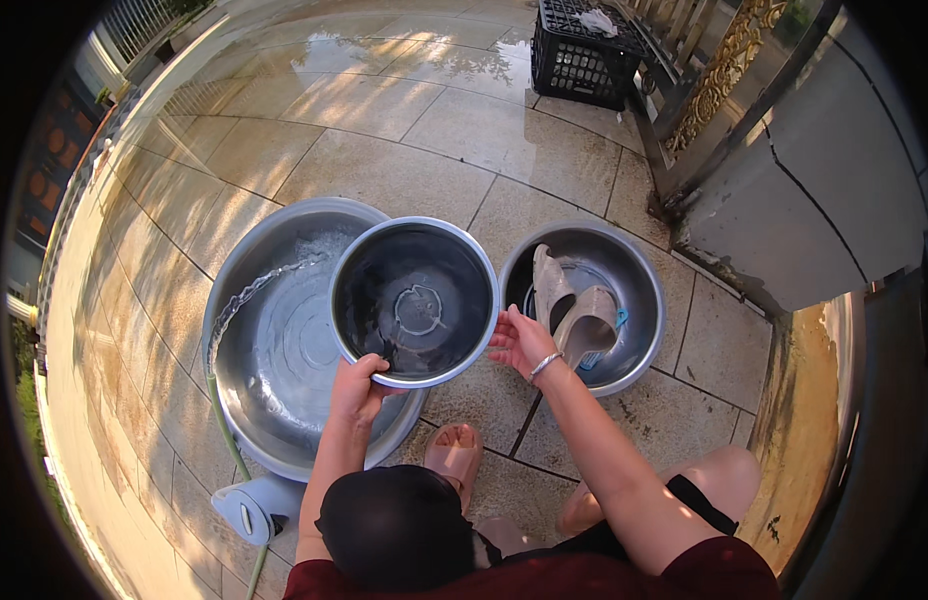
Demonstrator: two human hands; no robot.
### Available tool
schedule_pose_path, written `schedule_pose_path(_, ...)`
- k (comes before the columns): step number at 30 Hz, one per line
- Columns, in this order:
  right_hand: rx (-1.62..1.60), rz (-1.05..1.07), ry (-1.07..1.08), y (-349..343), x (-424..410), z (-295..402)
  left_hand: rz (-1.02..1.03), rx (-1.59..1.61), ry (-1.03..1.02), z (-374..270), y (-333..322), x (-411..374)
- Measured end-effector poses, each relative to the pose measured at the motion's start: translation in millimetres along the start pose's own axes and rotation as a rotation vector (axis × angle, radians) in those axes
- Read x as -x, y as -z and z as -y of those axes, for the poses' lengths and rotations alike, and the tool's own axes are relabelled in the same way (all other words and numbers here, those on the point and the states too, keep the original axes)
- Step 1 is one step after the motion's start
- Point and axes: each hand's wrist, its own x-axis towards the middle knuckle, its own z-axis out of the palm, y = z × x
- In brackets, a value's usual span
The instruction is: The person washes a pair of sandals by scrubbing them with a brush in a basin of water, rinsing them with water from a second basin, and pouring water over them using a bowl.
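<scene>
My left hand (360,390) grips the near rim of a round metal basin (415,300), thumb inside; the basin looks to hold some dark water. At its right side is my right hand (522,341), fingertips at the outer wall, a silver bracelet on the wrist; whether it bears weight I cannot tell. Partly under the held basin stands a large metal basin (284,375) of water. A green hose (227,427) at its left rim sends a stream into it. To the right, a third metal basin (644,337) holds light slippers (586,319) and a blue-handled brush (621,317), partly hidden.
A light blue lidded container (255,510), perhaps a kettle, stands by the large basin, near the hose. A black plastic crate (584,67) is at the back beside an ornate metal gate (723,75). Wet stone tiles (449,180) cover the ground. A cracked wall panel (801,180) rises at right.
</scene>
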Motion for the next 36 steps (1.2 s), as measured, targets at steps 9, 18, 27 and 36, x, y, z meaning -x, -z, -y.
schedule_pose_path(9,-0.299,-0.272,0.136,41.7,13.0,-2.2,0.128,-0.227,0.141,19.5,-68.8,-17.5)
schedule_pose_path(18,-0.435,-0.265,0.051,82.9,8.6,-6.5,0.139,-0.412,0.116,35.1,-117.7,-28.4)
schedule_pose_path(27,-0.456,-0.197,-0.046,113.2,-13.1,-19.4,0.225,-0.608,0.027,40.9,-139.2,-48.2)
schedule_pose_path(36,-0.354,-0.181,-0.155,97.3,-9.6,-6.5,0.229,-1.291,-0.593,54.8,-155.7,-59.9)
